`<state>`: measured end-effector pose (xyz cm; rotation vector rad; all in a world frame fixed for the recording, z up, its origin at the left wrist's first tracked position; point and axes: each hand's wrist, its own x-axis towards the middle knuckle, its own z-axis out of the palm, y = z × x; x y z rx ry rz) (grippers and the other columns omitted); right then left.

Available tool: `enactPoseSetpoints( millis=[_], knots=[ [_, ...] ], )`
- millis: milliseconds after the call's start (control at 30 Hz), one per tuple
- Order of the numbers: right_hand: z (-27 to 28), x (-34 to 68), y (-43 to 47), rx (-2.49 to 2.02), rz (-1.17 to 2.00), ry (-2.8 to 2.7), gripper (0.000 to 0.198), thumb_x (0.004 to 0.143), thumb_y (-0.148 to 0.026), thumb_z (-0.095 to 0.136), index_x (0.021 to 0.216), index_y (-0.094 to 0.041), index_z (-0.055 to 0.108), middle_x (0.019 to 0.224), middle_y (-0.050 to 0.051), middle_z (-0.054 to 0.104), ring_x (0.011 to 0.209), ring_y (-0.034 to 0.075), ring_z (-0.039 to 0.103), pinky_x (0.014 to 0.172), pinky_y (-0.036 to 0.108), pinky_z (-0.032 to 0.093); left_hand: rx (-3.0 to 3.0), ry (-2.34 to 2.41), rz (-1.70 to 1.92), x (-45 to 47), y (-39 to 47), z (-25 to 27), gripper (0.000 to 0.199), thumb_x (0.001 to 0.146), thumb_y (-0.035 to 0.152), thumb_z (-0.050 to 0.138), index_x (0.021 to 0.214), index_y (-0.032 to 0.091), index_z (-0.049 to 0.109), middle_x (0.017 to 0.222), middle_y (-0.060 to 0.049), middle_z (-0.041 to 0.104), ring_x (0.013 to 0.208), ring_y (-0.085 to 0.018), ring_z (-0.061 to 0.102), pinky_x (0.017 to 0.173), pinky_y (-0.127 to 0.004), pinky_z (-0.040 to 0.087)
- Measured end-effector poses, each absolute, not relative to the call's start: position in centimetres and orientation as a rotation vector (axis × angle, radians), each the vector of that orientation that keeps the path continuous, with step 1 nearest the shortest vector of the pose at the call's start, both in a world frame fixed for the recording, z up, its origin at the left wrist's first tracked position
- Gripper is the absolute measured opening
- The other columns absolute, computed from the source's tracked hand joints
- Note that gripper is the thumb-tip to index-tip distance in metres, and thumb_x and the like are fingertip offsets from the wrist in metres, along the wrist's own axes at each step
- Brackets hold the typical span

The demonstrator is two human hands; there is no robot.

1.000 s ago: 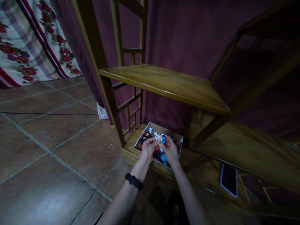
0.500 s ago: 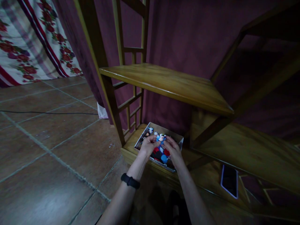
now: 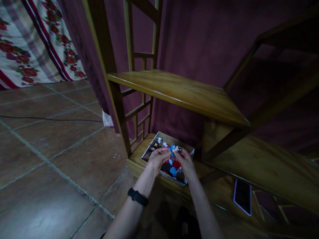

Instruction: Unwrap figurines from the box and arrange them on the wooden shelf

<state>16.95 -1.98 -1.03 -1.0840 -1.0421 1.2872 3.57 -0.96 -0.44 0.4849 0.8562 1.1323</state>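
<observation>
A small blue-and-white toy figurine (image 3: 174, 148) is pinched between both my hands, above a shallow cardboard box (image 3: 175, 136). My left hand (image 3: 158, 158) has thumb and fingertips closed on its blue left side. On its white right part, the fingers of my right hand (image 3: 185, 160) are closed. More little figures (image 3: 159, 140) lie along the left side of the box. Toward its front are a round blue piece (image 3: 173, 171) and a red piece (image 3: 176, 164), with dark pieces beside them. My hands cover part of the contents.
The box stands on the low wooden shelf (image 3: 136, 162), beneath a higher wooden shelf board (image 3: 179, 91). A lattice side frame (image 3: 136, 111) rises at the left. To the right lies a phone (image 3: 242, 196). A thin black cable (image 3: 50, 119) crosses the tiled floor.
The figurine has turned in my fingers and shifted slightly right and down, its blue part now toward my left hand. Both hands keep hold of it. The camera view has shifted slightly.
</observation>
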Motion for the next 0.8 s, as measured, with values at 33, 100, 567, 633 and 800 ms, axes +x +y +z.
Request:
enactPoseSetpoints(
  millis=[33, 100, 567, 633, 800],
  knots=[
    [-1.0, 17.0, -2.0, -1.081, 1.287, -1.057, 0.037, 0.066, -0.042, 0.066, 0.097, -0.023, 0.061, 0.100, 0.003, 0.065, 0.092, 0.021, 0.060, 0.079, 0.037, 0.050, 0.478, 0.860, 1.125, 3.6, -1.0, -0.4, 0.029, 0.052, 0.013, 0.078, 0.078, 0.011, 0.066, 0.073, -0.005, 0.068, 0.064, -0.011, 0.062, 0.065, -0.021, 0.048],
    [-1.0, 17.1, -1.9, -1.084, 1.284, -1.085, 0.038, 0.065, -0.043, 0.066, 0.097, -0.023, 0.061, 0.099, 0.003, 0.066, 0.089, 0.021, 0.061, 0.078, 0.036, 0.050, 0.467, 0.864, 1.121, 3.6, -1.1, -0.4, 0.027, 0.052, 0.012, 0.078, 0.077, 0.011, 0.067, 0.074, -0.006, 0.068, 0.064, -0.011, 0.062, 0.065, -0.021, 0.049],
    [-2.3, 17.3, -1.9, -1.129, 1.259, -1.130, 0.039, 0.067, -0.042, 0.064, 0.102, -0.025, 0.058, 0.102, 0.002, 0.064, 0.092, 0.020, 0.060, 0.075, 0.034, 0.052, 0.488, 0.905, 1.138, 3.7, -1.5, -0.7, 0.021, 0.056, 0.013, 0.076, 0.075, 0.012, 0.067, 0.070, -0.004, 0.066, 0.058, -0.009, 0.060, 0.062, -0.020, 0.048],
    [-2.4, 17.3, -1.9, -1.129, 1.240, -1.148, 0.038, 0.068, -0.041, 0.064, 0.102, -0.025, 0.058, 0.101, 0.002, 0.065, 0.092, 0.020, 0.060, 0.079, 0.034, 0.050, 0.523, 0.920, 1.187, 4.1, -1.5, -0.7, 0.021, 0.056, 0.014, 0.075, 0.075, 0.012, 0.066, 0.069, -0.003, 0.066, 0.058, -0.008, 0.059, 0.061, -0.020, 0.048],
    [-3.2, 17.6, -1.5, -1.172, 1.169, -1.148, 0.038, 0.066, -0.041, 0.065, 0.101, -0.025, 0.060, 0.100, 0.001, 0.065, 0.090, 0.020, 0.060, 0.080, 0.035, 0.049, 0.790, 1.034, 1.315, 5.0, -1.5, -0.9, 0.021, 0.061, 0.013, 0.069, 0.081, 0.013, 0.064, 0.063, -0.001, 0.062, 0.055, -0.010, 0.055, 0.059, -0.022, 0.045]
  ],
)
